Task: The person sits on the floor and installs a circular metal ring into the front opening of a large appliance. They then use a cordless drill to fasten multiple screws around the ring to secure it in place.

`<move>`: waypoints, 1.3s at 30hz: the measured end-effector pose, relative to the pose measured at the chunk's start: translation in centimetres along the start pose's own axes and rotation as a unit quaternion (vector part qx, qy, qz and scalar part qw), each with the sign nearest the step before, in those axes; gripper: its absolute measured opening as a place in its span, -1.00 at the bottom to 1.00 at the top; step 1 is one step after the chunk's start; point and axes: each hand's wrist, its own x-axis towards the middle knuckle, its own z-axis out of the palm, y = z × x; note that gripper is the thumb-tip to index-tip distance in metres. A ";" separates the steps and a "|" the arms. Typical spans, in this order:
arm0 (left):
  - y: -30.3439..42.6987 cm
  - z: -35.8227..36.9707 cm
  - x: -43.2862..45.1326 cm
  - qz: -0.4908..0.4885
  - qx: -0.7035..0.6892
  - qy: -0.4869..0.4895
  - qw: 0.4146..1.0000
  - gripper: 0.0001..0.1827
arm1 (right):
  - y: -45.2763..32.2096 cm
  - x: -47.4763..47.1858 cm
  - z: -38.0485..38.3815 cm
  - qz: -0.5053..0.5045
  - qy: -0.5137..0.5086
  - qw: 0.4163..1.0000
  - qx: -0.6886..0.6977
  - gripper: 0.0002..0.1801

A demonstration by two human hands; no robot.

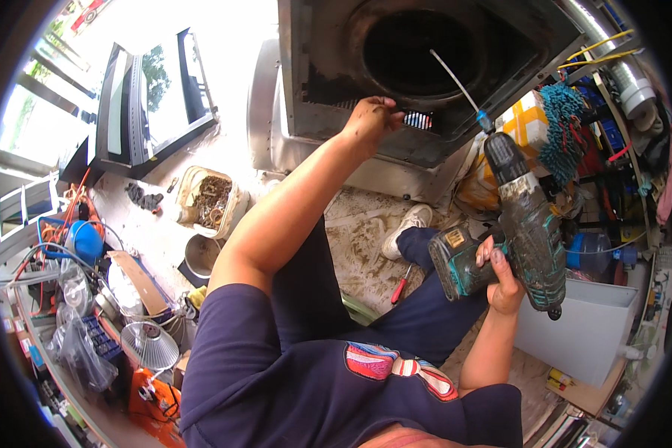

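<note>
My right hand (501, 274) grips a worn black and teal cordless drill (529, 235) by its handle, my thumb and fingers around it. A long thin bit (453, 78) with a blue collar points from its chuck up towards the round opening of a dirty metal housing (358, 126). My left hand (374, 120) is raised at the lower edge of that housing, near a small slotted vent (418, 120). Its fingers are bent with the fingertips close together; whether something small lies between them cannot be told. A screwdriver with a red handle (401, 287) lies on the floor by my leg.
A square tub (239, 210) of small metal parts and a metal pot (201, 256) stand left of my arm. A glass-fronted panel (168, 95) leans behind them. At right are a grey box (582, 330), a blue water bottle (589, 251) and a loaded shelf. A fan-shaped lamp (150, 344) stands lower left.
</note>
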 end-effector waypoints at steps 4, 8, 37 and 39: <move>1.7 -1.0 -2.9 0.063 -0.043 -0.106 0.991 -0.95 | 1.6 -1.1 -0.1 0.037 -0.031 0.999 -0.003 -0.70; 1.9 -3.7 -3.9 0.040 -0.019 -0.034 0.998 -0.82 | 2.5 -1.5 1.1 0.046 -0.050 0.998 0.019 -0.64; 7.8 -8.1 -5.5 0.308 -0.063 -0.007 0.949 -0.82 | 2.3 -0.1 5.2 0.031 -0.187 0.982 -0.009 -0.40; 7.6 -8.1 -5.0 0.317 -0.075 -0.019 0.945 -0.86 | 2.1 -0.1 5.5 0.030 -0.186 0.982 -0.014 -0.40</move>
